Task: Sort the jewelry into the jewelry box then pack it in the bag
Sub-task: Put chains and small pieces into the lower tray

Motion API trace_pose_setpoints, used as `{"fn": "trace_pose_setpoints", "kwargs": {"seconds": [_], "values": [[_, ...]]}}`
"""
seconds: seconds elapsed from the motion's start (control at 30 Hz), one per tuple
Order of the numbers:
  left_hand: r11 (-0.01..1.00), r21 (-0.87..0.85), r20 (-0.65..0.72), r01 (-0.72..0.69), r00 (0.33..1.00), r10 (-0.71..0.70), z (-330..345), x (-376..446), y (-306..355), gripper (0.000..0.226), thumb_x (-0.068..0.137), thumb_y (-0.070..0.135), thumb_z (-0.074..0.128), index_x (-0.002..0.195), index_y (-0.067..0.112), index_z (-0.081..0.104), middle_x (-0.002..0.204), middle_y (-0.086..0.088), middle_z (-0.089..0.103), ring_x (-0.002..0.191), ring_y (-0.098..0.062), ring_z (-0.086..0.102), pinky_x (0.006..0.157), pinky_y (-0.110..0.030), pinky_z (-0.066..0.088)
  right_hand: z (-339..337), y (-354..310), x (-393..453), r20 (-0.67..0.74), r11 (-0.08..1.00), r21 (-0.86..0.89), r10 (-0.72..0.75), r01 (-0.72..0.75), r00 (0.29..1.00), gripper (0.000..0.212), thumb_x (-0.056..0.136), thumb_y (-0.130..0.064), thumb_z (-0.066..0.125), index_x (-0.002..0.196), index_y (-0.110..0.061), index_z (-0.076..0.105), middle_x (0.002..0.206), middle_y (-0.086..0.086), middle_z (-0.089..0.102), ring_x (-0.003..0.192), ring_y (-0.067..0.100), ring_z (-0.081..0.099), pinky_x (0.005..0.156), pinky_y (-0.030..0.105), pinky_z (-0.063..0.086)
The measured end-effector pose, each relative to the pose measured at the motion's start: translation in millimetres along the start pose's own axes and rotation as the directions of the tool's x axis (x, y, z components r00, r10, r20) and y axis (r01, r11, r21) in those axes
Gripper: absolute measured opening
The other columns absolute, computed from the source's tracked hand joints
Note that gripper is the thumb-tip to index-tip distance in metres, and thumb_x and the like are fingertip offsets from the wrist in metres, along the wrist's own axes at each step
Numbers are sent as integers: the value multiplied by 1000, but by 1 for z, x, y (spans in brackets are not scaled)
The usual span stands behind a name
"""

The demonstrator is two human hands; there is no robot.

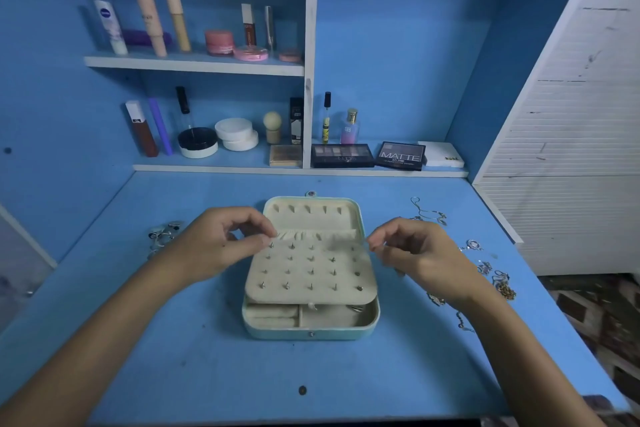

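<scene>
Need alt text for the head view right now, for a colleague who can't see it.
An open jewelry box sits on a blue desk, both hands at the top corners of its studded earring panel: left hand, right hand. Loose jewelry lies to the right.

Both bare forearms reach forward, wrists level. The left hand [214, 243] has its thumb and fingertips drawn together in a pinch. The right hand [419, 253] mirrors it, fingers curled.

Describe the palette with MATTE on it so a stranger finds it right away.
Look at the low shelf behind the blue desk, right of the white divider. Three flat cases lie in a row; the MATTE palette is the middle one, black, with large white lettering.
</scene>
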State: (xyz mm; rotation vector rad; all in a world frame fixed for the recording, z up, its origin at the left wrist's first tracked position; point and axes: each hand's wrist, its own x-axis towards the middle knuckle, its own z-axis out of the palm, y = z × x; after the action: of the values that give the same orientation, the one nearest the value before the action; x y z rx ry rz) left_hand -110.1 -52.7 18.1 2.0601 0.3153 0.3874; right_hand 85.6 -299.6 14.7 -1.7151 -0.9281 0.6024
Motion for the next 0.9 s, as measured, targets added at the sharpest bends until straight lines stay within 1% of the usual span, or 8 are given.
{"fn": "trace_pose_setpoints", "kwargs": {"seconds": [0.07,0.17,0.27,0.33,0.43,0.57,0.77,0.9], "values": [[999,33,21,-17,1000,16,4,14,7,19,72,47,67,85,35,73,87,4,71,85,-17,64,80,-33,52,-7,-1,4,-58,1000,-12,3,-4,998,17,92,-1,64,87,-13,73,68,-11,65,62,7,56,56,19,44],[996,89,64,-27,998,21,14,38,18,8,82,38,71,88,36,73,88,1,71,82,-22,64,76,-34,52,-19,0,8,-138,999,-47,-3,-3,990,15,94,-7,65,89,-18,73,74,-6,67,61,11,57,57,20,46],[986,150,95,-73,994,59,27,59,29,12,88,24,73,86,36,74,85,4,71,75,-14,62,67,-24,47,-34,5,11,-214,995,-81,35,-53,976,12,94,-15,67,93,-25,74,85,2,71,62,12,57,56,19,45],[979,187,127,-77,990,54,37,72,38,7,87,28,73,86,35,75,86,6,71,79,-14,62,70,-27,50,-44,9,11,-258,991,-105,57,-87,964,11,94,-20,67,94,-29,74,86,1,71,62,12,56,55,22,44],[970,224,174,-90,984,51,55,90,48,3,87,32,73,86,35,74,91,8,71,83,-16,62,80,-32,52,-57,14,10,-304,980,-152,76,-127,950,11,95,-25,66,97,-32,74,68,-13,67,52,4,51,48,15,39],[961,259,236,-99,971,37,81,110,56,3,87,33,72,87,34,74,92,14,71,82,-12,62,78,-25,50,-71,21,6,-326,957,-226,99,-180,940,10,96,-28,65,102,-30,73,60,-20,62,42,3,44,43,13,37],[907,379,341,-182,939,46,119,131,61,10,89,29,71,96,26,76,84,16,67,63,11,51,58,-5,37,-82,31,6,-347,893,-392,80,-222,935,7,95,-30,65,98,-33,71,77,-21,65,56,-6,59,59,17,41],[869,442,378,-223,925,45,140,140,59,10,88,26,71,96,22,76,89,11,70,65,16,52,57,-4,36,-84,40,11,-329,849,-475,73,-232,941,10,95,-26,66,101,-29,73,84,-23,66,57,-10,58,53,5,38]]}}
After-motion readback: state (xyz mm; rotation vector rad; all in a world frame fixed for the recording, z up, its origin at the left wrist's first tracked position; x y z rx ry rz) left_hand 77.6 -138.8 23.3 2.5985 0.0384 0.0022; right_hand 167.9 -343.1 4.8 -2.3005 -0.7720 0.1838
